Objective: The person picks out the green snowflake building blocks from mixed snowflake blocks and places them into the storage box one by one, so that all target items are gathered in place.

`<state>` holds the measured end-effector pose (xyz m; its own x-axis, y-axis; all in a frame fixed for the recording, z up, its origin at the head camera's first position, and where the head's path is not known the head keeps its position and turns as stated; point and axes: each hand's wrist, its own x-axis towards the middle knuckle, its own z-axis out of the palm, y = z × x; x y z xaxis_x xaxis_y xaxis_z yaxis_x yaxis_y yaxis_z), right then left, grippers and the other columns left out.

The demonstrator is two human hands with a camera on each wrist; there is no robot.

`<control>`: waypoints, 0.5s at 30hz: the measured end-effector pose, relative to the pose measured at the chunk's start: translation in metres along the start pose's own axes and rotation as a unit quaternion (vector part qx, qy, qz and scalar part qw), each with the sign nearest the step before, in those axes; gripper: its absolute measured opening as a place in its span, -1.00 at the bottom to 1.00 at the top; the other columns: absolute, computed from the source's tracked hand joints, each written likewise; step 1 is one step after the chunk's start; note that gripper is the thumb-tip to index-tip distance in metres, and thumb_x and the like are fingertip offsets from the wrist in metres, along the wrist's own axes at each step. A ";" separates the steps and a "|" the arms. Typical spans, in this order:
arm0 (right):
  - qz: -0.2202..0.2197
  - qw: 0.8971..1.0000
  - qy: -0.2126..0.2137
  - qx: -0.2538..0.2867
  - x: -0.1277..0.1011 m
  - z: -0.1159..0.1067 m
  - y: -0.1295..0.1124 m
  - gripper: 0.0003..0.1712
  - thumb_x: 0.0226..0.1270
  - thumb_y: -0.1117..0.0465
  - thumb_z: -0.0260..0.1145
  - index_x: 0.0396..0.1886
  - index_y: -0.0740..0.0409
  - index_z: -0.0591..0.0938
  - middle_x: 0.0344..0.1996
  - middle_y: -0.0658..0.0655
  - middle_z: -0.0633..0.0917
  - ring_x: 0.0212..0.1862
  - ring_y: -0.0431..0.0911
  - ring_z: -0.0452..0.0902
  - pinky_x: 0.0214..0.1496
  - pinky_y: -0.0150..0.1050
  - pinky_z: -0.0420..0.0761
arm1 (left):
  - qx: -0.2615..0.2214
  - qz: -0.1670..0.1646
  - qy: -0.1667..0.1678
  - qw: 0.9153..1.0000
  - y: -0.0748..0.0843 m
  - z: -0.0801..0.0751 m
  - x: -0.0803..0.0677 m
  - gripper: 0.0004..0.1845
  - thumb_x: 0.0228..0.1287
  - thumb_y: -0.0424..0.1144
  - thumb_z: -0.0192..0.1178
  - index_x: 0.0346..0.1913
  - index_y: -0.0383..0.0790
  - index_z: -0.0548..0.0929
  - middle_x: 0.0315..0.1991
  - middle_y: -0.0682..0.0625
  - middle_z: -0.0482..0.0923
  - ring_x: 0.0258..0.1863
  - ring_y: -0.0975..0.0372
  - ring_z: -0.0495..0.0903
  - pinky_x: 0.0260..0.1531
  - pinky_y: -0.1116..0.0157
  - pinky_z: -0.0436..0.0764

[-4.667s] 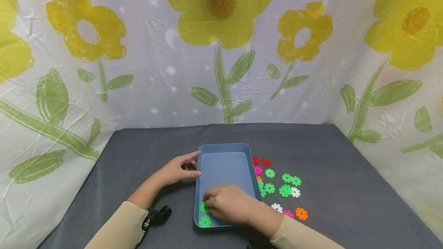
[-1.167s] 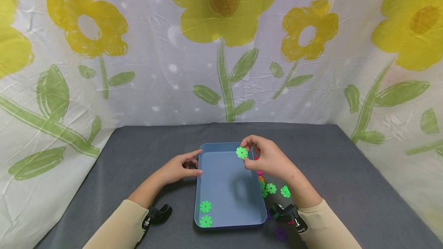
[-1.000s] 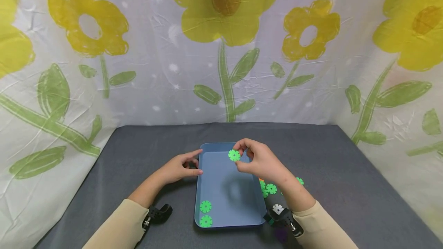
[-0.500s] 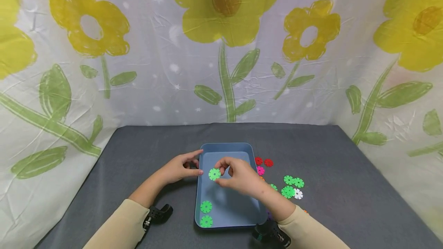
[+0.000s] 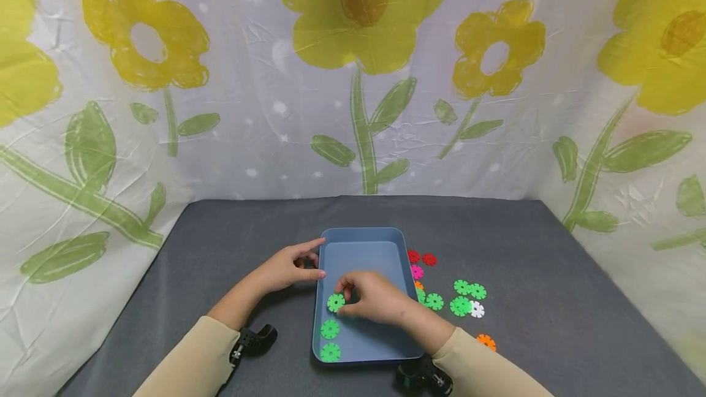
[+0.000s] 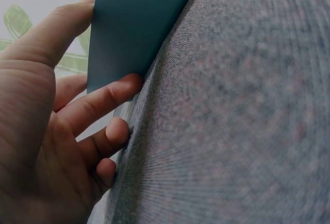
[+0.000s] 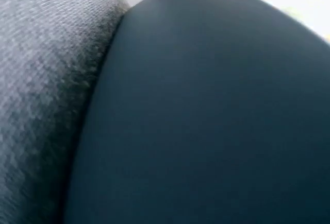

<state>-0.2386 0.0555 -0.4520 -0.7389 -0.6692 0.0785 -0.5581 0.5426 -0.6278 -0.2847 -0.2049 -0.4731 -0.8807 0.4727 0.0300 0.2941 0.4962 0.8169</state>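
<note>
The right hand [image 5: 372, 302] reaches into the blue tray [image 5: 380, 250] and pinches a green snowflake disc [image 5: 335, 302] between thumb and fingertips, low over the tray floor near its left wall. The left hand [image 5: 287, 270] rests on the grey tablecloth [image 5: 220, 262] at 9 o'clock of the tray; its thumb lies along the top of the tray's left rim and its fingers curl against the outer wall, which the left wrist view shows close up, with a fingertip [image 6: 124, 87] touching the tray's lower edge [image 6: 134, 28]. The right wrist view shows only the dark tray surface [image 7: 216, 121] and a strip of cloth.

Inside the tray, at 6 o'clock of the pinched disc, lie two more green discs: one [image 5: 330, 329] just beside it and one [image 5: 330, 352] near the front left corner.

On the cloth at 3 o'clock of the tray a loose group of discs is scattered: two red ones [image 5: 421, 258] by the far right corner, a pink one [image 5: 417, 272] just beside the rim, several green ones [image 5: 460, 298], a white one [image 5: 477, 309] touching the green cluster, and an orange one [image 5: 486, 342] apart at 5 o'clock. A flower-printed sheet [image 5: 353, 78] hangs behind the table.
</note>
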 end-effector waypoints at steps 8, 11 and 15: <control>-0.039 0.994 -0.023 -0.102 0.001 0.004 -0.004 -0.66 0.30 0.18 0.52 0.05 0.08 0.72 -0.22 -0.13 0.65 -0.21 -0.31 0.51 -0.10 -0.34 0.55 | 0.008 0.005 -0.001 1.000 0.000 -0.004 0.001 -0.11 0.30 0.02 0.44 0.58 -0.19 0.28 -0.03 -0.03 0.65 -0.51 0.22 0.36 -0.48 0.27 0.43; -0.044 0.994 -0.027 -0.093 0.000 0.000 -0.006 -0.61 0.33 0.20 0.50 0.13 0.11 0.69 -0.19 -0.10 0.68 -0.28 -0.31 0.50 -0.16 -0.37 0.53 | 0.009 0.003 0.001 1.000 0.001 -0.003 0.001 -0.11 0.29 0.01 0.44 0.58 -0.17 0.29 -0.04 -0.02 0.65 -0.51 0.22 0.37 -0.48 0.28 0.43; -0.043 0.996 -0.024 -0.072 -0.007 -0.010 -0.009 -0.58 0.37 0.20 0.45 0.20 0.11 0.66 -0.12 -0.06 0.68 -0.34 -0.30 0.47 -0.23 -0.38 0.51 | 0.005 0.004 -0.003 1.000 -0.001 0.001 0.000 -0.11 0.31 0.01 0.42 0.59 -0.20 0.27 -0.03 -0.03 0.64 -0.53 0.23 0.34 -0.49 0.28 0.41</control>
<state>-0.2320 0.0607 -0.4392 -0.6689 -0.7381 0.0884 -0.6696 0.5466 -0.5029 -0.2843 -0.2048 -0.4739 -0.8763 0.4806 0.0323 0.3039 0.4997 0.8112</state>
